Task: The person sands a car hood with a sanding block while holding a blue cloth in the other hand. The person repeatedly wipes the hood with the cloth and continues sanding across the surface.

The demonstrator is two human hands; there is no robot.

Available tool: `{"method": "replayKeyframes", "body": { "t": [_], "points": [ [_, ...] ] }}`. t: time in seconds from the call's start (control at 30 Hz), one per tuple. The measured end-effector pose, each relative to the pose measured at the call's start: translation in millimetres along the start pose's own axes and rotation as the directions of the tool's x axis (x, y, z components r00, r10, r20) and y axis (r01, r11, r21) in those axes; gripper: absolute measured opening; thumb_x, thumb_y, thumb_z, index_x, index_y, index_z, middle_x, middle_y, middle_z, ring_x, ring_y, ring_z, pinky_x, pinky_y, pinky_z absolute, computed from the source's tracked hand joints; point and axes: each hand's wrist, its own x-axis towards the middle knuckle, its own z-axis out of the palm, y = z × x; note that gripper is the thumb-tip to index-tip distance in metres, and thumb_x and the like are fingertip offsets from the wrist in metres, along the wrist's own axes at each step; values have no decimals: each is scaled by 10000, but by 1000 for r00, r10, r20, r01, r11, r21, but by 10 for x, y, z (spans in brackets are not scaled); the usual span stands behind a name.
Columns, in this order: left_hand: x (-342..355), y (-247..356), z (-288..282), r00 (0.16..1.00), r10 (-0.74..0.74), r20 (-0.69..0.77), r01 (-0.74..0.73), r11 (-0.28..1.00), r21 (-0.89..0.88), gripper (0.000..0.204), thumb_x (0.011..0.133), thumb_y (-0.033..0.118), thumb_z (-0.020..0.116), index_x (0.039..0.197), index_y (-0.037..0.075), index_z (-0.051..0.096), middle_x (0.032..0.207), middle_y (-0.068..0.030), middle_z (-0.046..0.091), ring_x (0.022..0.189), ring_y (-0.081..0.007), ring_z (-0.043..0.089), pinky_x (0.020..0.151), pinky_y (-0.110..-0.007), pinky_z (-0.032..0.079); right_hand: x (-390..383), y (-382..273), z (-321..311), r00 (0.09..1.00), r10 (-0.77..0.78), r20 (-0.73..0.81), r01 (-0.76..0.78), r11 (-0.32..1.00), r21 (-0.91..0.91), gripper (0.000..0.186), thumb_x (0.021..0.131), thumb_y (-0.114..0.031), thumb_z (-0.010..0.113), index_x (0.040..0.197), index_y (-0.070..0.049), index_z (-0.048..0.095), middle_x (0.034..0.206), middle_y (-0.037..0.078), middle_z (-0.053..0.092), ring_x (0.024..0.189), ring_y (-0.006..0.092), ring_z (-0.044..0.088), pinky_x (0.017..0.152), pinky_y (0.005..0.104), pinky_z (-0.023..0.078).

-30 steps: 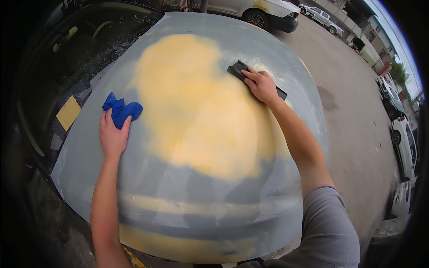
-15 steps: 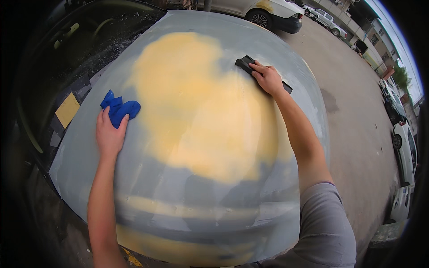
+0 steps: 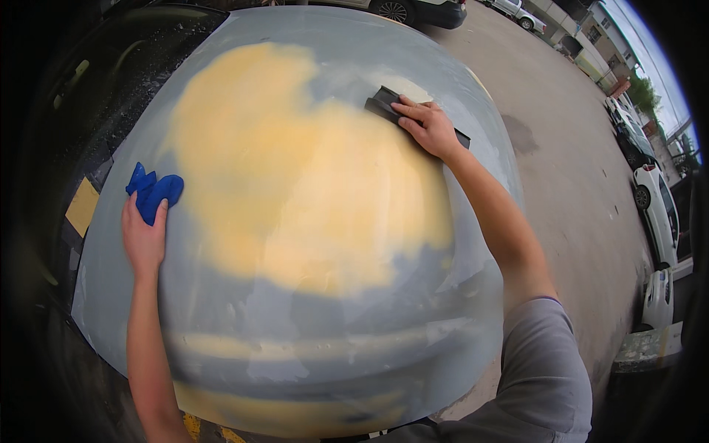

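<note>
A car hood (image 3: 317,376) in dull grey spreads before me, with a large yellowish patch (image 3: 295,170) over its middle. At the far right of this patch, my right hand (image 3: 430,127) is closed over a long black sanding block (image 3: 382,103), which lies against the hood. The block's underside is hidden. On the left side of the hood, my left hand (image 3: 145,236) grips a crumpled blue cloth (image 3: 156,195) between thumb and fingers, resting on the grey surface.
The dark windshield (image 3: 118,66) borders the hood on the left, with a yellow sheet (image 3: 82,207) near its base. Another car (image 3: 436,13) stands beyond the far edge. White cars (image 3: 656,207) are parked across the concrete ground (image 3: 569,192) at right.
The view has shifted, so the hood and both hands appear further left. More of a pale spot shows beyond the sanding block. Both hands keep their holds.
</note>
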Motion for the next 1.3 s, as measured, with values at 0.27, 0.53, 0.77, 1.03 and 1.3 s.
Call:
{"method": "replayKeyframes", "body": {
  "t": [0.27,0.53,0.77,1.03,1.3],
  "points": [
    [-55,-331,-105,1000,-17,17,16,997,80,763,1047,520,768,1587,23,561,1607,-233,586,1478,-436,566,1235,-495,467,-1795,-1350,20,971,-238,-5,237,966,108,435,922,-194,826,1357,-202,817,1562,83,706,1243,415,671,1095,487,559],
    [-7,-9,-84,1000,-19,10,19,999,30,780,1048,545,759,1595,26,558,1612,-232,585,1478,-438,569,1237,-495,466,-312,-16,39,990,-139,1,139,989,53,451,1025,-222,764,1475,-191,766,1635,90,652,1275,364,654,1141,440,532],
    [-36,-288,-74,1000,-20,5,20,999,31,785,1046,555,758,1596,32,557,1605,-231,589,1468,-439,576,1226,-493,477,-921,-871,170,985,-170,-30,172,978,121,418,971,-170,758,1386,-181,807,1570,95,698,1255,392,665,1087,460,563],
    [-49,-199,-79,999,-41,-3,41,996,76,784,1045,555,758,1594,31,560,1609,-233,587,1468,-430,579,1225,-492,477,-1269,-770,-25,941,-337,-27,338,938,77,462,917,-157,826,1378,-181,802,1536,86,720,1214,406,691,1043,481,599],
    [5,-141,-24,1000,-18,18,17,999,40,803,1035,561,765,1592,21,558,1591,-238,603,1462,-437,582,1223,-492,478,-691,-676,214,994,-97,-42,99,993,57,447,1001,-231,776,1447,-207,783,1598,74,686,1293,373,657,1105,438,564]
  ]
}}
